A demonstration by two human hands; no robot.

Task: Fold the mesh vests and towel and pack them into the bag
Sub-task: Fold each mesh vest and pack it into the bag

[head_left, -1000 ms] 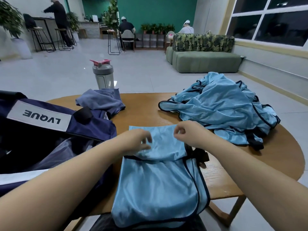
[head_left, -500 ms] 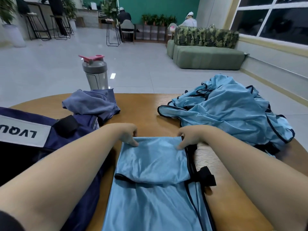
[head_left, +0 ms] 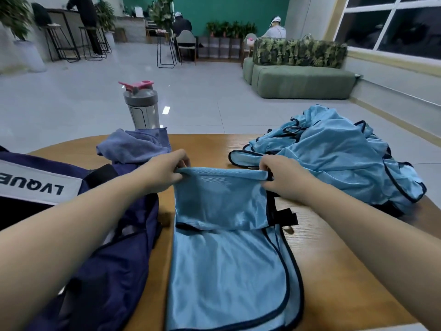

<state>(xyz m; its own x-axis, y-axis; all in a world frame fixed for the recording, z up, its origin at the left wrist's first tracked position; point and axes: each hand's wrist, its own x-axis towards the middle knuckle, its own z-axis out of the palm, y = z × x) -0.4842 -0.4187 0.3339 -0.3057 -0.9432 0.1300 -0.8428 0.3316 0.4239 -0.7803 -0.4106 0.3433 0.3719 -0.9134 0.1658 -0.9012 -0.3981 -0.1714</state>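
On the round wooden desk (head_left: 334, 271) our left hand (head_left: 164, 173) and right hand (head_left: 284, 179) pinch the far corners of the thin light-blue mesh vest (head_left: 222, 247); we judge it light, limp, slippery, best held at corners.

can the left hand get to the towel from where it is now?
Probably yes. The towel lies just beyond the left hand with nothing between them, but that hand and the right hand are pinching the vest edge, so it must let go first.
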